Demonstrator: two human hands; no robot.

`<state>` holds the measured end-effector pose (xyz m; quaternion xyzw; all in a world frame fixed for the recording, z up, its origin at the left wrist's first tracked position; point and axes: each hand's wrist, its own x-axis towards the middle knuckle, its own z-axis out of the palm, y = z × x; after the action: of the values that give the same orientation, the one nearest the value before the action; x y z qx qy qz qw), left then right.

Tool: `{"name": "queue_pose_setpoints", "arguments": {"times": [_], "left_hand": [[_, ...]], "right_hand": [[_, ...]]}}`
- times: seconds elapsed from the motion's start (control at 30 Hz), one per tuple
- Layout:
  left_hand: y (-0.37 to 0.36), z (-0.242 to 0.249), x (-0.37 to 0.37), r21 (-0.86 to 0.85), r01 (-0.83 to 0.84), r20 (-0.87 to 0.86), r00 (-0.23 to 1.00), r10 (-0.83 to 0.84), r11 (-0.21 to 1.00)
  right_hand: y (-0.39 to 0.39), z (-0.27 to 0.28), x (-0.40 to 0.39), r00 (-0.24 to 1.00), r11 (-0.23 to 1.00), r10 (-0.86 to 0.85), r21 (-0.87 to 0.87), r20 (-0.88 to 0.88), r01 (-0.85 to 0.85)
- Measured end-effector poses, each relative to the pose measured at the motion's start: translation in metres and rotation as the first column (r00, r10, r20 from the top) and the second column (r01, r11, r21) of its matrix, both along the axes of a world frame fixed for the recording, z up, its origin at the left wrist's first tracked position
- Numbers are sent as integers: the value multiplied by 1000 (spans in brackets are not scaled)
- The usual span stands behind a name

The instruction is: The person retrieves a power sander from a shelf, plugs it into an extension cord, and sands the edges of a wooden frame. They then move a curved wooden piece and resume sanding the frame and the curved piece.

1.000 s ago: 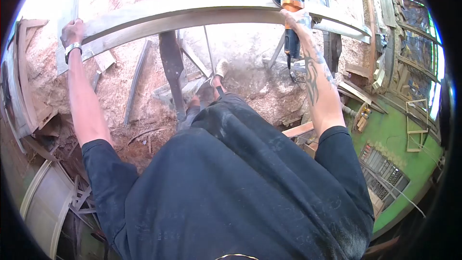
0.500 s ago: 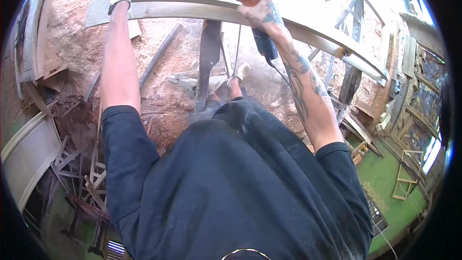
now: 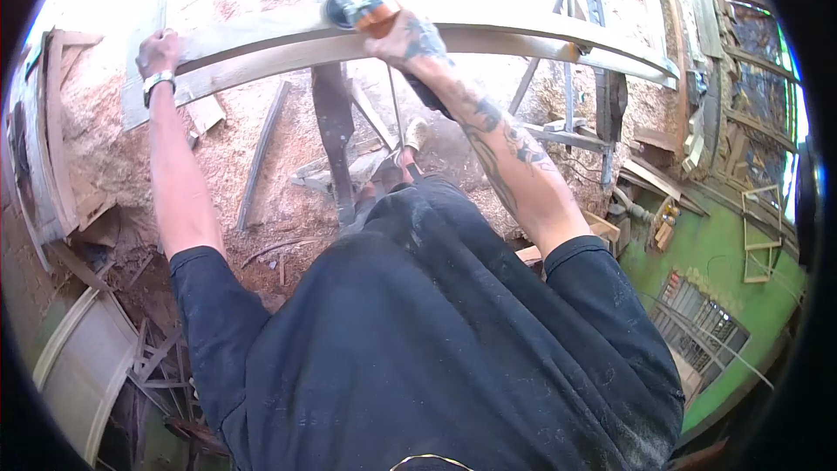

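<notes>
A long pale wooden board (image 3: 261, 35) lies across the upper part of the head view, with a second board (image 3: 288, 57) along its near side. My left hand (image 3: 159, 52), a watch on its wrist, is closed on the left end of the boards. My right hand (image 3: 405, 39) grips an angle grinder (image 3: 377, 17) with an orange and silver head; its round disc (image 3: 338, 10) is at the top of the far board. Whether the disc touches the wood is hard to tell in the glare. My forearm partly hides the grinder's dark body.
A dark post (image 3: 331, 122) stands beneath the boards, near my feet. Sawdust and loose wood strips (image 3: 261, 157) cover the ground. To the right are a green floor (image 3: 697, 253), a small wooden frame (image 3: 761, 235) and a slatted wall (image 3: 763, 87). A pale panel (image 3: 87, 366) leans at lower left.
The whole view has shifted, so boards and hands sit farther left. My right hand has moved the grinder slightly left along the board. My left hand still grips the board's end.
</notes>
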<state>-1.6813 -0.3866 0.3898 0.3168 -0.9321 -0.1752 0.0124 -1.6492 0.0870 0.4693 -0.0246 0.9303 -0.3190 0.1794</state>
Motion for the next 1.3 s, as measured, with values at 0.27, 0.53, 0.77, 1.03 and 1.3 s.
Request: {"name": "queue_pose_setpoints", "arguments": {"times": [0.27,0.53,0.77,1.03,1.3], "left_hand": [[-20,-14,-3,-58,34,22,999,-32,998],[-18,-8,-1,-71,14,21,1000,-12,997],[-11,-4,0,-59,-6,4,1000,6,998],[-29,-10,-2,-50,53,-1,999,-53,997],[0,8,4,-61,-30,-14,999,30,998]], "right_hand": [[177,-48,-21,958,929,-254,241,-134,280],[332,-26,-48,859,764,-465,394,-212,511],[253,-21,-30,931,905,-337,224,-142,362],[231,-13,-31,955,917,-291,264,-63,297],[344,-25,-38,868,764,-466,418,-170,492]]}}
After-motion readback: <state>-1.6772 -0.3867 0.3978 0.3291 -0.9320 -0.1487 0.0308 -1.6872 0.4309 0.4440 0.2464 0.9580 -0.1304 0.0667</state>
